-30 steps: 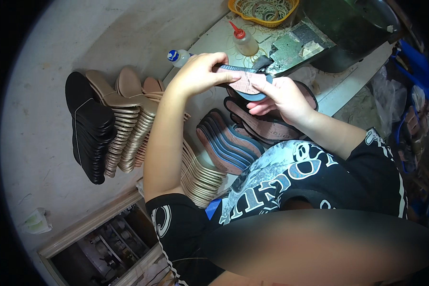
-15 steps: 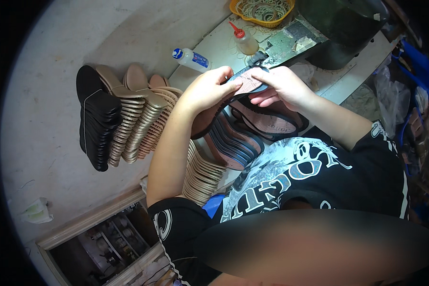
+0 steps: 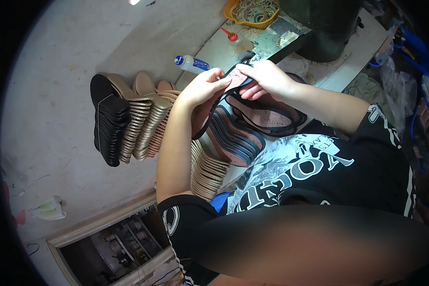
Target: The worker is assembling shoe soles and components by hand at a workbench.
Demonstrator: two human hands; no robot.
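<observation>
A shoe sole (image 3: 235, 81) with a pinkish-brown face and black rim is held between both hands in front of the machine. My left hand (image 3: 204, 89) grips its left edge, thumb on the face. On the other side my right hand (image 3: 268, 81) pinches the sole, thumb on top and fingers curled beneath. Just below the hands lies a row of overlapping brown soles with dark edges (image 3: 231, 140). More loose brown soles (image 3: 269, 119) rest under my right wrist, partly hidden by the forearm.
Bundled black soles (image 3: 110, 131) and gold ones (image 3: 148, 128) stand by the wall; another beige stack (image 3: 209, 174) is nearer. A dark green machine (image 3: 319, 28), red-tipped bottle (image 3: 236, 38), blue-capped bottle (image 3: 193, 63) and yellow basket of bands (image 3: 245, 21) sit on the white table (image 3: 336, 71).
The view has shifted slightly, so the wall stacks and table items appear moved. Both hands keep the sole in much the same grip.
</observation>
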